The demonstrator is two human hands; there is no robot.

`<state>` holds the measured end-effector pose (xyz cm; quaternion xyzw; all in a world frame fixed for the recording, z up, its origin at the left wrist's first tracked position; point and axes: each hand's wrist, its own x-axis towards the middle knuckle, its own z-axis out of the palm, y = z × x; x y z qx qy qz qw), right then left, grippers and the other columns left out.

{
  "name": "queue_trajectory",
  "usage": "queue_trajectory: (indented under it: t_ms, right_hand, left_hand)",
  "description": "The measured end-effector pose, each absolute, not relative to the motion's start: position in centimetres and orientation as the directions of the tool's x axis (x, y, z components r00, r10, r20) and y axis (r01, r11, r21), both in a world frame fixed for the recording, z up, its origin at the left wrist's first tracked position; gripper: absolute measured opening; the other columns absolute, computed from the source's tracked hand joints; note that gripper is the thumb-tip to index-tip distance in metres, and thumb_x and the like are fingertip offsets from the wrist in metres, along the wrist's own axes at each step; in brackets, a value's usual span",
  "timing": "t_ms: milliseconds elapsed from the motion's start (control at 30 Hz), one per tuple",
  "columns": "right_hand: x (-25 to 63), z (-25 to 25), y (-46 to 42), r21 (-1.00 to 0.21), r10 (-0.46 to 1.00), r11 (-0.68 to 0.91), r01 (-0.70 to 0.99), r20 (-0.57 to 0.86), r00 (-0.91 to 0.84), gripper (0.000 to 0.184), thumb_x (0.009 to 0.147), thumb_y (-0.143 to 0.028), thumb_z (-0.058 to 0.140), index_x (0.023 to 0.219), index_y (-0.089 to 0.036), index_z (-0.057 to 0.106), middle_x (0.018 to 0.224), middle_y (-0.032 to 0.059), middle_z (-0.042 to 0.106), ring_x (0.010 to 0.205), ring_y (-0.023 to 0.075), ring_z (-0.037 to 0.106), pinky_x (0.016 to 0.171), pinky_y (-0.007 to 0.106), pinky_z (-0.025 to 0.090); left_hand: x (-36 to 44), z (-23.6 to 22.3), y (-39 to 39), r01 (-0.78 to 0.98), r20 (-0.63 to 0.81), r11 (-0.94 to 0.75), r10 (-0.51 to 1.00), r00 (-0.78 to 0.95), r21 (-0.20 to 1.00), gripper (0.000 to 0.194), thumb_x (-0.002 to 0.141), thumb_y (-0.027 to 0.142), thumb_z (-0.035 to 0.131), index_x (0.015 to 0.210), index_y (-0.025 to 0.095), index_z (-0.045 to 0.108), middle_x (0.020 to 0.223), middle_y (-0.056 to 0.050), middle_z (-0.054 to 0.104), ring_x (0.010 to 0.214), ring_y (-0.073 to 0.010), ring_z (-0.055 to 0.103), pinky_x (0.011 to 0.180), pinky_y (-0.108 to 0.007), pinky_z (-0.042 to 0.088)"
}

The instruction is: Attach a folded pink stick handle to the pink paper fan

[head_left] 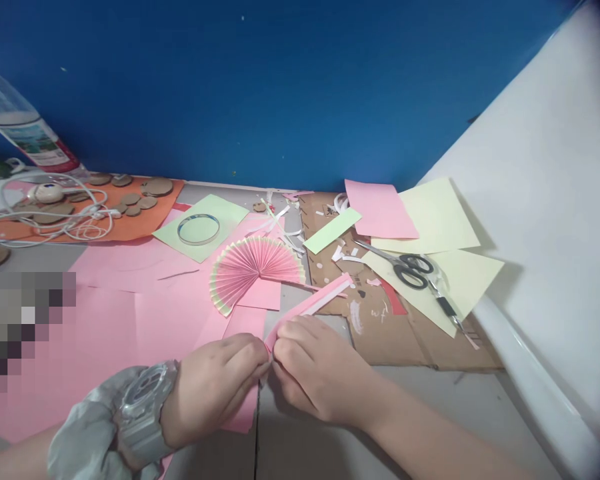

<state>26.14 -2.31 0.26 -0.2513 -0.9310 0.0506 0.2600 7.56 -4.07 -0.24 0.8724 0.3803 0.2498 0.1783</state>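
Both my hands pinch a folded pink paper strip (310, 303) at its near end, the far end slanting up to the right. My left hand (225, 380), with a grey watch on the wrist, is closed at the strip's lower left tip. Close beside it, my right hand (315, 367) is closed over the same strip, its fingertips partly hidden. Just beyond them lies a pleated pink paper fan (257, 267) with a pale green edge, spread in a half circle on pink paper (105, 340).
Scissors (405, 265) and a craft knife (447, 307) lie on pale green sheets at right. A tape roll (199, 229) sits on green paper. A green strip (333, 230) and scraps cover the cardboard (395, 343). A bottle (30, 133) and white cable (75, 213) are left.
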Motion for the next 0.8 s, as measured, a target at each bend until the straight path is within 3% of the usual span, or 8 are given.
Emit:
queue_trajectory:
  t_ms: [300, 800]
  right_hand:
    - [26.4, 0.4, -2.2, -0.147, 0.475, 0.875, 0.461, 0.436, -0.764, 0.016, 0.089, -0.016, 0.037, 0.080, -0.015, 0.050, 0.076, 0.0057, 0.053, 0.072, 0.0177, 0.045, 0.064, 0.029, 0.038]
    - [26.6, 0.1, -2.2, -0.164, 0.479, 0.876, 0.453, 0.403, -0.780, 0.009, 0.084, -0.014, 0.043, 0.081, -0.014, 0.052, 0.074, 0.0050, 0.053, 0.069, 0.0181, 0.044, 0.061, 0.030, 0.037]
  left_hand:
    - [7.8, 0.0, -4.1, 0.585, 0.440, -0.737, 0.673, 0.594, 0.339, 0.024, 0.078, -0.001, 0.028, 0.078, 0.019, 0.042, 0.061, 0.002, 0.057, 0.051, -0.0111, 0.054, 0.048, -0.019, 0.043]
    - [6.8, -0.6, -3.9, 0.522, 0.417, -0.797, 0.604, 0.679, 0.304, 0.019, 0.087, 0.005, 0.030, 0.081, 0.018, 0.043, 0.062, 0.001, 0.050, 0.056, -0.0131, 0.046, 0.053, -0.023, 0.037]
